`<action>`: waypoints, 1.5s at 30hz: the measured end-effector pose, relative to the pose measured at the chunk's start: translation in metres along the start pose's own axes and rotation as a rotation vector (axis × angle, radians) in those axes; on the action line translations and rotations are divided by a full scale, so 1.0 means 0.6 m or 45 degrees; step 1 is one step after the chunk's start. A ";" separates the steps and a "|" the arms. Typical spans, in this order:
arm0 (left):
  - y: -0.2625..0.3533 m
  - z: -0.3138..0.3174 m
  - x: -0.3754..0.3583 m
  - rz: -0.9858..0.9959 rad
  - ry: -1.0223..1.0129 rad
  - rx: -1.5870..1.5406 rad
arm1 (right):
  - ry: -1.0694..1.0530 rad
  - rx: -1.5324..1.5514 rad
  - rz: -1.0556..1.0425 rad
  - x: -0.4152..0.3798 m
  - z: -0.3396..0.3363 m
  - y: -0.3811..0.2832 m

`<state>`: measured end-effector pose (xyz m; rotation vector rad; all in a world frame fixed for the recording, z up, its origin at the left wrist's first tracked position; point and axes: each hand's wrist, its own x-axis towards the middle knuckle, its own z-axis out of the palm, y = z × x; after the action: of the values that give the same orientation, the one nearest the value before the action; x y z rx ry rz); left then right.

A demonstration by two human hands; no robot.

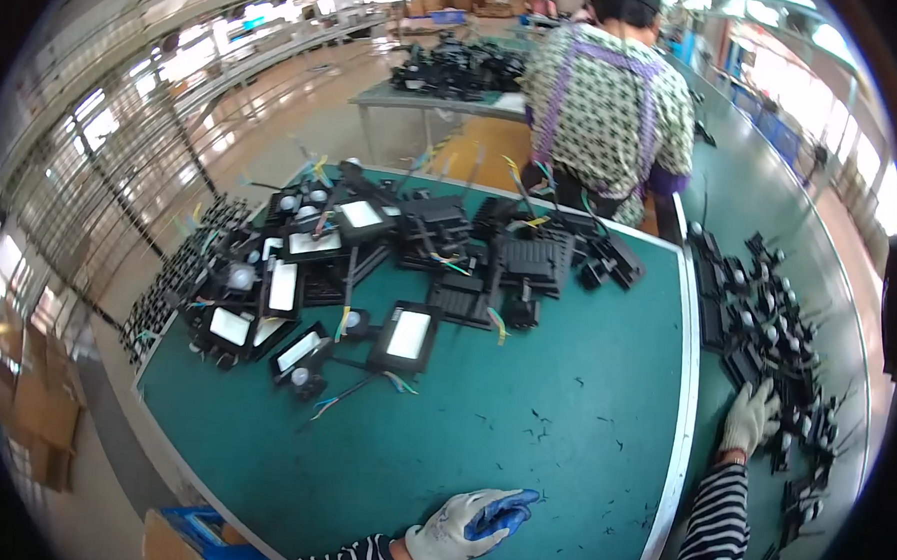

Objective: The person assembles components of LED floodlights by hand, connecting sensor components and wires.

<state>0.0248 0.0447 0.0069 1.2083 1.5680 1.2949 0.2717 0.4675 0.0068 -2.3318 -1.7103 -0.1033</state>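
Observation:
My left hand (470, 527), in a white glove with a blue palm, hovers over or rests on the near part of the green table (441, 450); its fingers are loosely bent and apart, with nothing visible in them. On the right-hand bench, my right hand (752, 419) wears a pale glove and reaches forward, fingers spread against the edge of a black floodlight (742, 365) with a round sensor. Beyond my left hand lies a black floodlight with a white panel (406, 336), its coloured wires trailing on the table.
A heap of black floodlights (436, 219) with loose wires covers the table's far half. Small black scraps (539, 424) lie near the middle. More sensor lamps (802, 426) line the right bench (732, 207). A person in a patterned top (608, 107) sits ahead, back turned.

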 end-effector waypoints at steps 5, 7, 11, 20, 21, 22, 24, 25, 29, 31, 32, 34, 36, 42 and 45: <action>-0.004 -0.058 0.019 0.295 0.744 0.413 | 0.139 0.419 -0.265 -0.003 0.055 0.090; -0.045 -0.109 0.046 0.281 1.163 0.392 | 0.082 1.080 -0.356 -0.027 0.066 0.118; -0.045 -0.210 0.073 -0.191 1.246 0.551 | -0.207 2.005 -0.049 -0.052 0.096 0.159; -0.058 -0.253 0.113 -0.499 1.022 0.962 | -0.472 2.405 -0.058 -0.225 0.007 0.117; -0.068 -0.247 0.110 -0.467 1.016 0.995 | -0.687 2.547 -0.243 -0.228 -0.007 0.124; -0.071 -0.245 0.109 -0.437 1.009 1.032 | -0.911 2.671 -0.433 -0.233 -0.020 0.130; -0.070 -0.231 0.095 -0.302 1.000 1.039 | -0.802 2.426 -0.189 -0.296 -0.074 0.093; -0.083 -0.216 0.087 -0.219 1.013 1.062 | -0.732 2.226 -0.052 -0.349 -0.121 0.059; -0.055 -0.158 0.042 -0.224 0.781 0.593 | -1.240 1.661 0.037 -0.486 -0.232 -0.030; -0.060 -0.121 0.024 -0.127 0.709 0.532 | -1.302 1.455 -0.048 -0.542 -0.249 -0.060; -0.059 -0.105 0.015 -0.136 0.638 0.444 | -1.337 1.475 -0.169 -0.561 -0.243 -0.060; -0.068 -0.074 0.001 -0.084 0.585 0.201 | -1.340 1.329 -0.250 -0.563 -0.199 -0.063; -0.086 -0.051 -0.004 -0.045 0.452 -0.072 | -1.189 1.314 -0.237 -0.578 -0.192 -0.070; -0.051 -0.075 -0.022 -0.533 -0.304 -0.892 | -0.735 1.665 -0.734 -0.573 -0.177 -0.031; -0.082 -0.063 -0.035 -0.359 -0.410 -1.056 | -0.489 1.604 -1.086 -0.571 -0.176 -0.029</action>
<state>-0.0150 0.0122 -0.0339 0.5950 0.7843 1.2806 0.1584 0.1286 0.0425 -0.6914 -1.9089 0.9963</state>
